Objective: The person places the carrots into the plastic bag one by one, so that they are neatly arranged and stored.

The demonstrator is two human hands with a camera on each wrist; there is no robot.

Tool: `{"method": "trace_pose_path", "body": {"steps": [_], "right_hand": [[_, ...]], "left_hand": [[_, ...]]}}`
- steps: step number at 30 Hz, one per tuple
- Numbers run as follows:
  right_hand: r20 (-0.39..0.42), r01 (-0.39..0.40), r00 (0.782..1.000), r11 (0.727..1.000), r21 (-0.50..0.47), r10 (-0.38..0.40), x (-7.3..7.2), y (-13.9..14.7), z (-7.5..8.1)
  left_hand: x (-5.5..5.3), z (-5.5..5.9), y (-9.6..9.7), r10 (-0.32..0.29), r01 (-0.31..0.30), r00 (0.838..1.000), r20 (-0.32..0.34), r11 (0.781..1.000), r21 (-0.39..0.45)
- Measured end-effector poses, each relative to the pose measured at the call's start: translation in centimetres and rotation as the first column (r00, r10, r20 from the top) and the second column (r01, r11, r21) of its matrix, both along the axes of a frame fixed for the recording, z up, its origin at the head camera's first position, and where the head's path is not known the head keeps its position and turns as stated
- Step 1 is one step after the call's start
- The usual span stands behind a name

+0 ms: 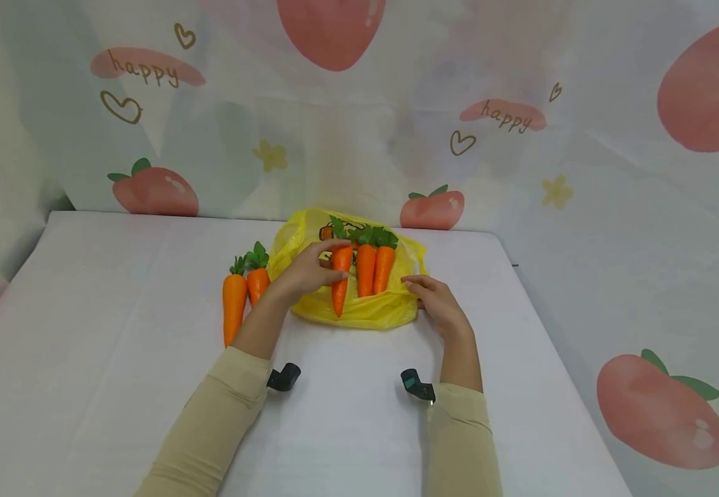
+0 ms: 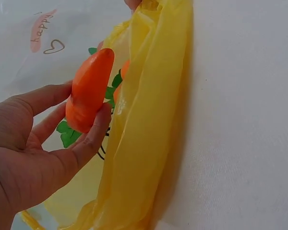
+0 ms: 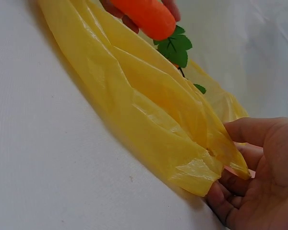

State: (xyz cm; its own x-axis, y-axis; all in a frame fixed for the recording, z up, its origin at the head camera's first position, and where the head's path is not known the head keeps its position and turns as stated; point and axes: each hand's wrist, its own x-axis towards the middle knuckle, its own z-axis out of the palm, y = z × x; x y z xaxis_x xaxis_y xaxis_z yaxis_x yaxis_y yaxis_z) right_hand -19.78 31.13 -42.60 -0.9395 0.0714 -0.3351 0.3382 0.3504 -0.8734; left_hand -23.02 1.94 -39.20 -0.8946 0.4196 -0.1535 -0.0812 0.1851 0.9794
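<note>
A carrot [image 1: 340, 279] with green leaves is pinched between the thumb and fingers of my left hand [image 1: 311, 270], over the mouth of a yellow plastic bag [image 1: 390, 314]. Two more carrots [image 1: 375, 270] lie side by side in the bag, leaves toward the back. My right hand [image 1: 437, 304] grips the bag's right edge. In the left wrist view the held carrot [image 2: 90, 91] points its tip upward beside the bag's near side [image 2: 149, 124]. The right wrist view has the thumb and fingers of my right hand [image 3: 273, 167] on a corner of the bag [image 3: 197, 172].
Left of the bag, two carrots [image 1: 234, 307] lie on the white table [image 1: 117, 310], one partly hidden by my left forearm. A printed cloth [image 1: 347, 152] with peaches and hearts hangs behind the table. A black camera mount sits at each wrist.
</note>
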Motion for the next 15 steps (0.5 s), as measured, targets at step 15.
{"method": "trace_pose_path", "body": {"steps": [15], "right_hand": [[-0.031, -0.014, 0.999, 1.0, -0.009, 0.014, 0.0, 0.0, 0.0]], "left_hand": [[-1.7, -1.5, 1.1, 0.024, -0.024, 0.999, 0.026, 1.0, 0.017]]}}
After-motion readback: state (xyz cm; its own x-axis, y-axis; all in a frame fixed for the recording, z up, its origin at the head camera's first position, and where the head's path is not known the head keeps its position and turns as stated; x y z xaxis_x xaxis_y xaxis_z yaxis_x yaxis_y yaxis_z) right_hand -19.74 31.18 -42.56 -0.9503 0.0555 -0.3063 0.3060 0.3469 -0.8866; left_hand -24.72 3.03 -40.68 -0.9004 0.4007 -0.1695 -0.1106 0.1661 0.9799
